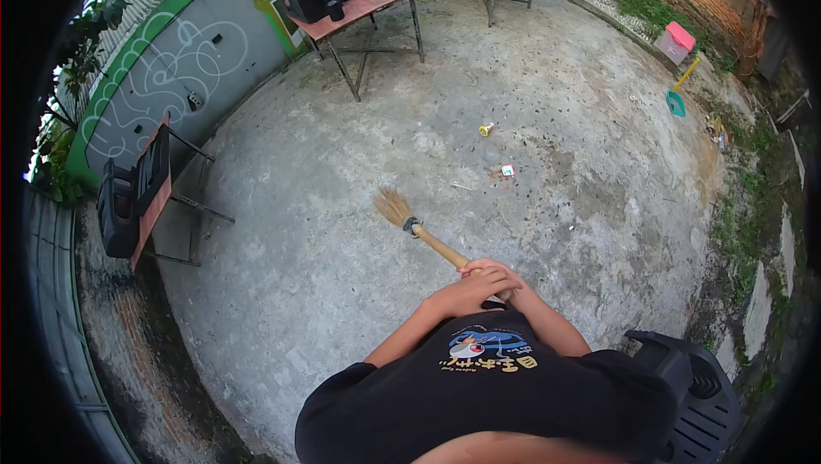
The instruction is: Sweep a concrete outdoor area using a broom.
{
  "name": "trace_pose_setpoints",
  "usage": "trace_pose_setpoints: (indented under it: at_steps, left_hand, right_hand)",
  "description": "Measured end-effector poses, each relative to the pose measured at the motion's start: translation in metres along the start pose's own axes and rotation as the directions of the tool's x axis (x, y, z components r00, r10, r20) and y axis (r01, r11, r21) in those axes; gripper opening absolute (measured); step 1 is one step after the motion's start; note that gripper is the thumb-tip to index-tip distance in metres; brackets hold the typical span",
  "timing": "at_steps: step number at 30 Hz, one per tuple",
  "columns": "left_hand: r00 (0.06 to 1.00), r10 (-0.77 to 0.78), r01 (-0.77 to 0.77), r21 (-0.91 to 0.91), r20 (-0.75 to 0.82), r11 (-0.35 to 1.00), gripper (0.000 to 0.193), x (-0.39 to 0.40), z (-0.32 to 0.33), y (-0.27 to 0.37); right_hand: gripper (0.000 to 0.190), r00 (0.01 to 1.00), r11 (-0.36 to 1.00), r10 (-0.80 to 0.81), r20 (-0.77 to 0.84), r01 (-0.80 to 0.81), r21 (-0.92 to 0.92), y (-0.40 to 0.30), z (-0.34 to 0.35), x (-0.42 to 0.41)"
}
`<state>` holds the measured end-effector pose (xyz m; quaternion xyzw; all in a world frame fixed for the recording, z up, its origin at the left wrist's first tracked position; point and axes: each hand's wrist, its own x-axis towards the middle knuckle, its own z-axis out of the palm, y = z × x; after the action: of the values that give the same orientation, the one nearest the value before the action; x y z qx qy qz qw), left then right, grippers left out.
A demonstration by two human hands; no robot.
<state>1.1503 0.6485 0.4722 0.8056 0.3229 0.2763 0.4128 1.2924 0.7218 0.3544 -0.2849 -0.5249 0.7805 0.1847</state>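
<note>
Both hands are close together in front of my waist on the handle of a broom (442, 247) with light, stiff bristles. The broom slants up and to the left, its bristle end low over or on the concrete floor. My left hand (474, 289) lies across the handle's upper end, beside and partly over my right hand (494, 268). Which arm belongs to which hand is partly hidden where they cross. Beyond the bristles, on the floor, are a small yellow and white item (487, 130), a red and white packet (508, 170), a clear plastic piece (490, 155) and scattered dark bits.
A table (378, 5) with black cases stands ahead, another (151, 220) at left. A teal dustpan (675, 103) with a yellow handle and a pink-lidded bin (677, 44) are at the right edge. A black plastic chair (699, 393) is close at my right.
</note>
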Motion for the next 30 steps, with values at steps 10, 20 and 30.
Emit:
trace_pose_setpoints:
  at_steps: [10, 20, 30]
  left_hand:
    - [0.419, -0.767, 0.776, -0.248, -0.485, 0.58, 0.079, -0.071, -0.006, -0.185]
    - [0.005, -0.9, -0.207, -0.88, 0.436, -0.427, 0.09, -0.001, -0.061, -0.408]
    - [0.202, -0.928, 0.275, -0.891, -0.313, 0.361, 0.074, 0.201, -0.323, -0.525]
  right_hand:
    - [0.009, 0.269, 0.322, 0.842, 0.468, -0.946, -0.037, 0.016, -0.035, 0.103]
    - [0.019, 0.575, 0.637, 0.741, 0.347, -0.765, -0.093, -0.135, -0.174, 0.236]
    - [0.03, 0.814, 0.805, 0.578, 0.055, -0.58, 0.12, -0.285, -0.265, 0.343]
